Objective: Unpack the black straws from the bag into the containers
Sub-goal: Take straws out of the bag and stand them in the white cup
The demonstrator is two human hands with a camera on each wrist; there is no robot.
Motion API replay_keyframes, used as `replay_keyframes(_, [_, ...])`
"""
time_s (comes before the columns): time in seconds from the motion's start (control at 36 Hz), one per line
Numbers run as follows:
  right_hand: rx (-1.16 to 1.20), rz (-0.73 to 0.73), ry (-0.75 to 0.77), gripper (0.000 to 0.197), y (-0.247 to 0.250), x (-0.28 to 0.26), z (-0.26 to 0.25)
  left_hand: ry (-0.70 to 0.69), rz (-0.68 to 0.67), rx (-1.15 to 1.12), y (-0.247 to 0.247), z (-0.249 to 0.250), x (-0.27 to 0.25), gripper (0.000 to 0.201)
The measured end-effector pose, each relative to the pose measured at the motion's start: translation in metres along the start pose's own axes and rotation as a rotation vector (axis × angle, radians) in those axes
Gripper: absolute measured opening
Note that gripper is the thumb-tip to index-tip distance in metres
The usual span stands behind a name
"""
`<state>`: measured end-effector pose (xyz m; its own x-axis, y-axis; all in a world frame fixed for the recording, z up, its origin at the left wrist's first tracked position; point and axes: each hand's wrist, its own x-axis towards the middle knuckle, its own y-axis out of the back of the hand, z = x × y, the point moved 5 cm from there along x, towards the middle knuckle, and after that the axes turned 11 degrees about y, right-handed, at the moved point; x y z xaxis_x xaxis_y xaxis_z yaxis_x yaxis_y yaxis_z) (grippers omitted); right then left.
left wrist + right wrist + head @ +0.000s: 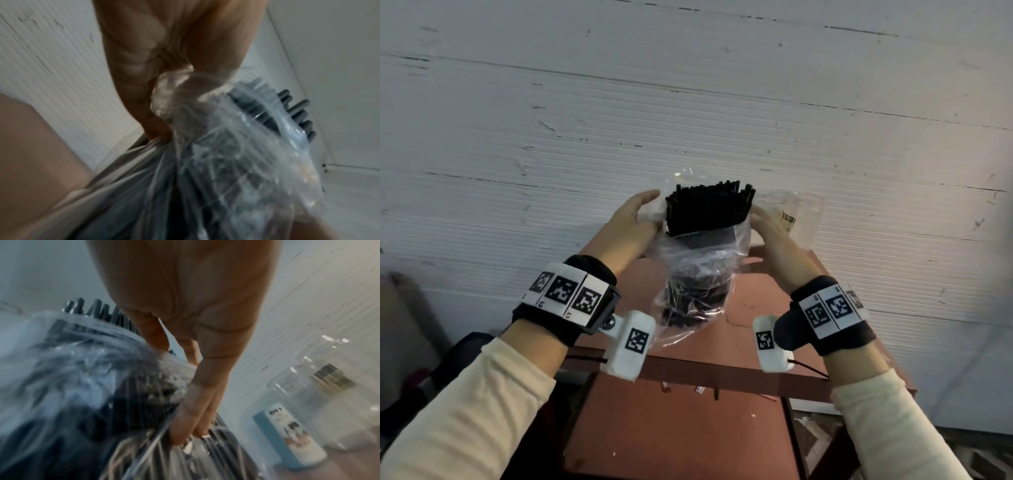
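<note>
A thick bundle of black straws (707,210) sticks out of the top of a clear plastic bag (695,294), held up above a reddish table (681,428). My left hand (628,228) grips the bag's left side, its fingers bunching the plastic (170,91). My right hand (774,240) holds the bag's right side with fingers pressed into the plastic (191,423). Straw ends (296,112) poke past the bag's mouth in the left wrist view, and straw ends (98,309) show in the right wrist view. A clear container (799,214) stands behind my right hand.
A white ribbed wall (688,102) rises right behind the table. In the right wrist view, clear jars (320,386) and a blue-and-white box (292,434) stand on the table at the right. Dark clutter (431,370) lies at the lower left.
</note>
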<state>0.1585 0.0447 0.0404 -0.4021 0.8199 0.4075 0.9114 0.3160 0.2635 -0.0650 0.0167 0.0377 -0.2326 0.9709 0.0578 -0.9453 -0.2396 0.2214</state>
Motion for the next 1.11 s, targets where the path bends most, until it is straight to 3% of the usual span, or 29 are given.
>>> replay_keyframes(0.11, [-0.069, -0.084, -0.177, 0.040, -0.013, -0.008, 0.017, 0.052, -0.072, 0.051, -0.005, -0.037, 0.024, 0.061])
replay_keyframes(0.22, [-0.047, -0.067, -0.217, 0.027, -0.016, -0.012, 0.023, 0.108, -0.091, 0.039, -0.010, -0.028, 0.004, 0.069])
replay_keyframes(0.36, [-0.064, -0.078, -0.198, 0.011, -0.017, -0.013, 0.019, -0.026, -0.037, 0.040, -0.003, -0.023, 0.013, 0.063])
replay_keyframes(0.47, [-0.082, -0.154, -0.098, 0.018, -0.016, -0.017, 0.008, -0.147, -0.041, -0.016, 0.005, -0.012, 0.014, 0.054])
replay_keyframes(0.58, [-0.156, -0.241, -0.152, 0.024, -0.008, -0.019, 0.008, -0.169, -0.072, -0.050, 0.012, -0.011, 0.019, 0.041])
replay_keyframes(0.67, [-0.228, -0.143, -0.175, 0.013, 0.015, -0.008, 0.010, -0.123, -0.138, -0.063, 0.015, -0.011, 0.022, 0.039])
replay_keyframes(0.75, [-0.282, 0.019, -0.115, 0.023, 0.036, 0.009, 0.007, -0.125, -0.221, -0.032, 0.010, -0.003, 0.016, 0.045])
replay_keyframes(0.83, [-0.246, 0.019, -0.072, 0.042, 0.033, 0.023, 0.002, -0.132, -0.352, -0.026, 0.000, 0.005, 0.010, 0.044])
replay_keyframes(0.89, [-0.239, -0.030, -0.055, 0.045, 0.026, 0.027, -0.004, -0.152, -0.399, -0.013, -0.008, 0.010, 0.006, 0.044])
replay_keyframes(0.97, [-0.260, -0.058, -0.040, 0.044, 0.023, 0.028, -0.007, -0.190, -0.361, 0.021, -0.010, 0.011, 0.003, 0.040])
replay_keyframes(1.06, [-0.293, -0.083, -0.010, 0.028, 0.021, 0.027, -0.001, -0.207, -0.285, 0.138, -0.004, 0.003, 0.008, 0.031])
replay_keyframes(1.11, [-0.356, -0.069, 0.045, 0.023, 0.020, 0.029, 0.005, -0.186, -0.225, 0.240, 0.003, -0.005, 0.011, 0.049])
